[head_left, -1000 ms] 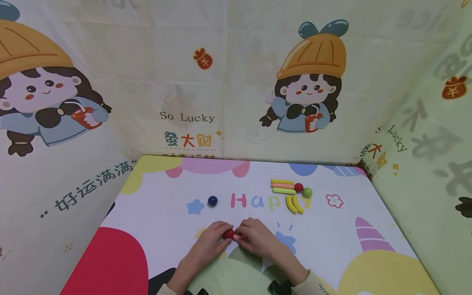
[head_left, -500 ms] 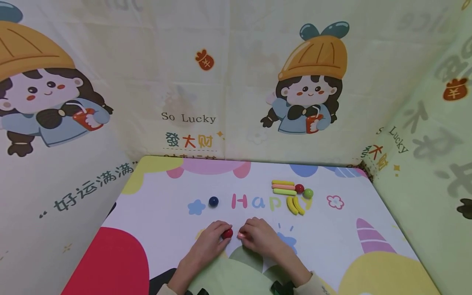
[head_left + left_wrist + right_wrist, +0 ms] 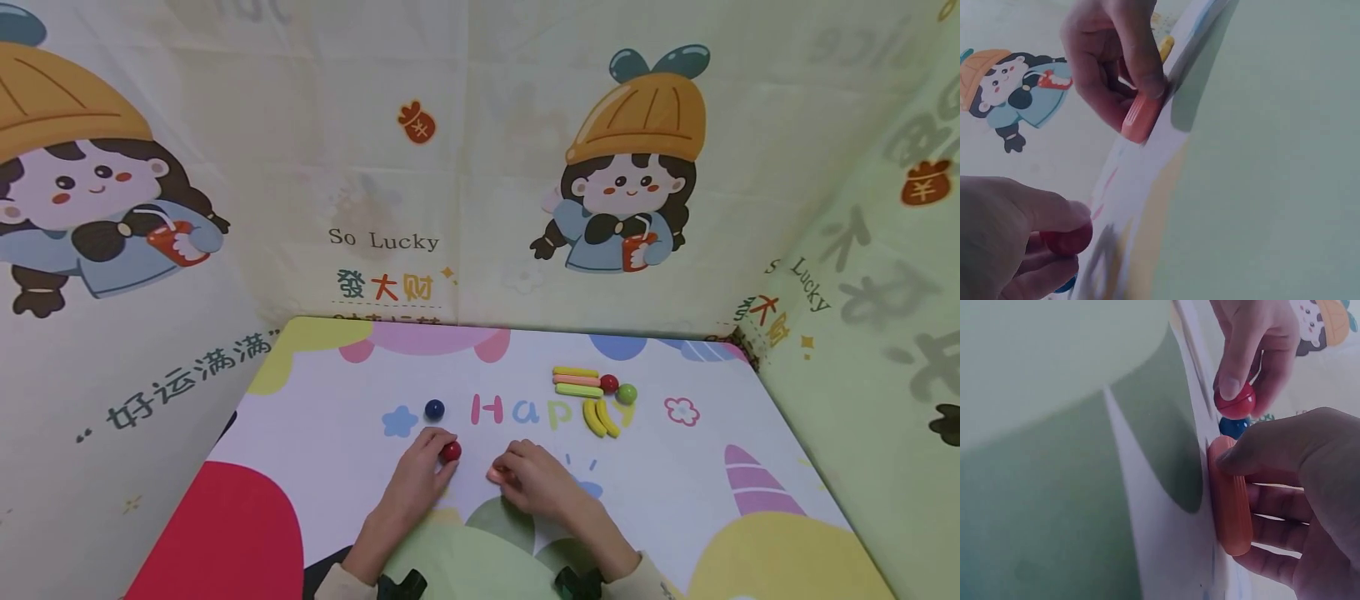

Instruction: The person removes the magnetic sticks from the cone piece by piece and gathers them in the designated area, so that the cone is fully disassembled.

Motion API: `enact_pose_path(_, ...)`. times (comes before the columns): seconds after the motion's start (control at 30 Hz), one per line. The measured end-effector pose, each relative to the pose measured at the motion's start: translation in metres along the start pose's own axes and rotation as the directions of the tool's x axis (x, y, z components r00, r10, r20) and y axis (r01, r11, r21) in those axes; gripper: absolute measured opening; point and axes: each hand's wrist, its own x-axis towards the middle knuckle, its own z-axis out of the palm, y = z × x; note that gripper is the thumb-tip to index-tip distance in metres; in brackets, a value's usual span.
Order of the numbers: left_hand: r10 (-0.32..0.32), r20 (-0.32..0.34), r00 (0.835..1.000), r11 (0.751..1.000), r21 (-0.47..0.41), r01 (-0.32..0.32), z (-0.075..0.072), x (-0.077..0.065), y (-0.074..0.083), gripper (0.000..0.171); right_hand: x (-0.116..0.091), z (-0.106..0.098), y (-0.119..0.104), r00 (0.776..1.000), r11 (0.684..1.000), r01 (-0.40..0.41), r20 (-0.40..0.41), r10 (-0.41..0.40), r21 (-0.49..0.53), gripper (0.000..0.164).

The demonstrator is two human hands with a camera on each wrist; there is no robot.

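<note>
Between its thumb and fingers my left hand (image 3: 414,477) pinches a glossy red ball (image 3: 451,451), just in front of a dark blue ball (image 3: 434,409) on the table. My right hand (image 3: 538,479) grips a salmon-pink stick with rounded ends and fine ridges; in the right wrist view this stick (image 3: 1230,503) lies along the fingers with the thumb on one end. Close to the tabletop, the two hands are apart, the left one slightly farther forward. The left wrist view shows the red ball (image 3: 1067,240) under the thumb and the pink stick (image 3: 1142,117) beyond.
At the back right of the patterned table (image 3: 337,450) lie a yellow stick (image 3: 575,372), a pink stick (image 3: 576,381) and a light green stick (image 3: 579,390). Beside them are another red ball (image 3: 609,383), a green ball (image 3: 626,393) and two small bananas (image 3: 600,417). Printed cloth surrounds the table.
The hands were together with ball and stick close to each other, then parted. My left hand has carried the red ball forward and left, towards the blue ball; my right hand has shifted slightly right.
</note>
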Motion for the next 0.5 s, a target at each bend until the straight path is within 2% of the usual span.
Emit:
enact_pose_path(0.17,-0.043,-0.043,0.998,0.999,-0.015,0.042,-0.003,0.008,-0.005,0.036,0.0,-0.004,0.003,0.997,0.997,-0.074,0.012,0.075,-0.017,0.018)
enact_pose_path(0.5,-0.13,-0.023,0.991,0.991,-0.03,0.129,-0.004,0.015,-0.014,0.037,0.004,-0.009,0.018,0.966,0.966,-0.257,-0.017,0.257,-0.013,0.021)
